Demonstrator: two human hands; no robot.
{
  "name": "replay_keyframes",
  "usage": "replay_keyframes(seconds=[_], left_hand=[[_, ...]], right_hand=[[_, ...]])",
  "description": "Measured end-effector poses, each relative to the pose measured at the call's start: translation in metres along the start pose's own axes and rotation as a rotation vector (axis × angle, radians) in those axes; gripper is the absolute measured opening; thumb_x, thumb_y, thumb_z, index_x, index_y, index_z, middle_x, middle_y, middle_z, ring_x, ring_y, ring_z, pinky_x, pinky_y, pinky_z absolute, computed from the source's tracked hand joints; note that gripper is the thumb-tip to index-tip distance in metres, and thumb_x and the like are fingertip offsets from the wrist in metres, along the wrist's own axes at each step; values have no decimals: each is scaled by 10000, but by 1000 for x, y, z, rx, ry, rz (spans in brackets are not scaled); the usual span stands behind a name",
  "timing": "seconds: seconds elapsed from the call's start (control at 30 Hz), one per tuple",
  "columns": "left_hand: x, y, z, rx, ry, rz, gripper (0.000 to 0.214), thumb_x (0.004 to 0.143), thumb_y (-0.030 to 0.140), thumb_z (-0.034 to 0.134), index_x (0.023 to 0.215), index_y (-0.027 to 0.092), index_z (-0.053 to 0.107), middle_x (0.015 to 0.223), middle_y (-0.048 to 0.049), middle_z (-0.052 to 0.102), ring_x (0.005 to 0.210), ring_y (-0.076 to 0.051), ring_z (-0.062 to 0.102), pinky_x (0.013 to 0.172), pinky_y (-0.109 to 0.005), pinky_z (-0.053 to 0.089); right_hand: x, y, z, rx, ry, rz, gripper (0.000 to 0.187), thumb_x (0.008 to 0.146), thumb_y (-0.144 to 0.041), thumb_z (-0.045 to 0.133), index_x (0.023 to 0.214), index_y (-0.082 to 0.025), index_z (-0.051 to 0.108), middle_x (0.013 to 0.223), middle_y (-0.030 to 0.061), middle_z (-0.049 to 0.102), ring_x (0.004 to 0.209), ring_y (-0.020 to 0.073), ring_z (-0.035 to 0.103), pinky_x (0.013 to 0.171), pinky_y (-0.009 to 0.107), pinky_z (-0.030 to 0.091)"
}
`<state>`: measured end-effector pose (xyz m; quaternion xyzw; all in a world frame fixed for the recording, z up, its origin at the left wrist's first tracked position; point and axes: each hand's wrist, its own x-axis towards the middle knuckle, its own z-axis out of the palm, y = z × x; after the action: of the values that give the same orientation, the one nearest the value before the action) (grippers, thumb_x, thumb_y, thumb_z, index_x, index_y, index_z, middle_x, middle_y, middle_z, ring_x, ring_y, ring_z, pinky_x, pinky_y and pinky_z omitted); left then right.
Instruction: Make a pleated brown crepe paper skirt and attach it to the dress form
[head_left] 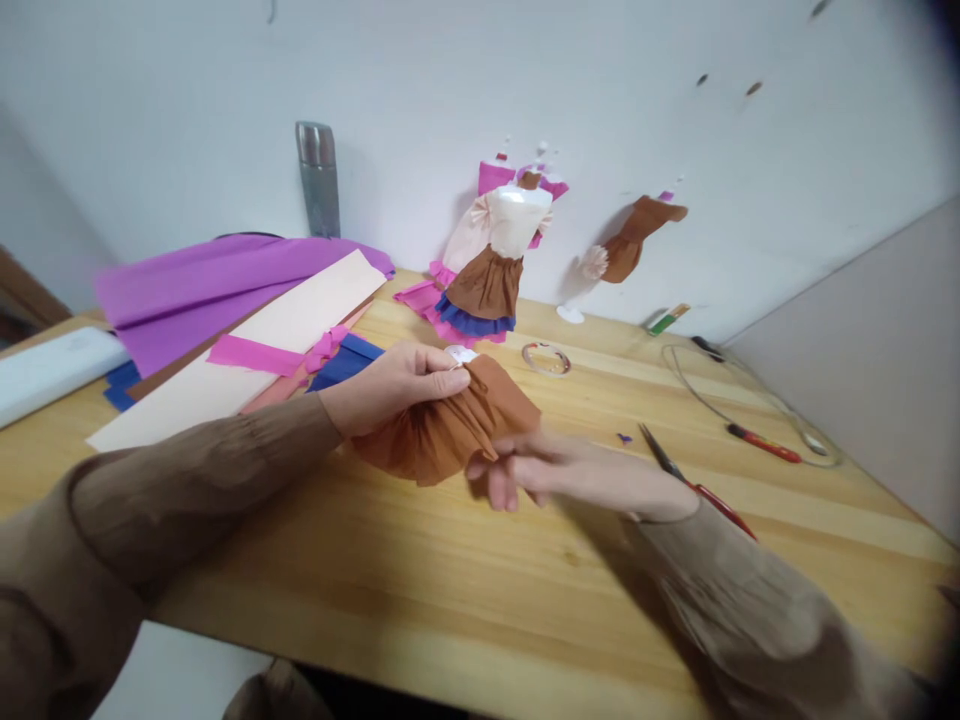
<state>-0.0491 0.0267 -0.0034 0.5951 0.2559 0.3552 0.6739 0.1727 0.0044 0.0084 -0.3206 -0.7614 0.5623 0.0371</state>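
A fan of gathered brown crepe paper (424, 440) is held above the wooden table. My left hand (397, 388) pinches its gathered top between thumb and fingers, where a small white piece (460, 353) shows just behind. My right hand (559, 468), slightly blurred, has its fingertips closed at the lower right edge of the same paper. Beyond the hands stands a small dress form (521, 210) wearing a cream top and a brown, blue and pink ruffled skirt. Scissors with red handles (699, 487) lie to the right of my right hand.
Purple paper (225, 290), a cream strip (180, 390), pink strips (255, 355) and blue paper (346, 358) lie at left. A flask (319, 180) stands by the wall. At right are a tape roll (546, 360), another dressed form (630, 240) and a corded red-handled tool (765, 443).
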Motion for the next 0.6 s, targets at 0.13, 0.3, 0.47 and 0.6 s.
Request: replay_keyframes(seconds=[0.13, 0.3, 0.47, 0.6], left_hand=[[1, 2, -4, 219, -37, 39, 400, 762, 489, 691, 734, 92, 650, 716, -59, 665, 759, -181, 625, 690, -269, 499], [5, -1, -10, 390, -14, 85, 336, 757, 418, 675, 636, 118, 585, 651, -13, 601, 742, -175, 606, 667, -265, 491], [6, -2, -11, 435, 3, 91, 295, 759, 365, 647, 618, 126, 549, 638, -2, 576, 719, -157, 580, 648, -255, 476], [7, -3, -10, 448, 36, 93, 276, 752, 351, 639, 622, 130, 539, 637, 1, 569, 723, -156, 569, 640, -247, 464]], right_hand=[[13, 11, 11, 319, 346, -133, 439, 777, -588, 639, 731, -151, 636, 660, 40, 650, 566, 112, 553, 506, 233, 400], [15, 12, 12, 424, 458, -206, 513, 796, -588, 615, 528, -152, 620, 464, 25, 580, 416, 86, 448, 433, 239, 316], [12, 14, 11, 315, 446, -259, 487, 794, -587, 611, 587, -148, 660, 536, 39, 623, 499, 115, 501, 496, 256, 363], [15, 10, 16, 296, 504, -251, 345, 702, -472, 748, 625, -167, 606, 577, -2, 593, 542, 110, 500, 528, 249, 372]])
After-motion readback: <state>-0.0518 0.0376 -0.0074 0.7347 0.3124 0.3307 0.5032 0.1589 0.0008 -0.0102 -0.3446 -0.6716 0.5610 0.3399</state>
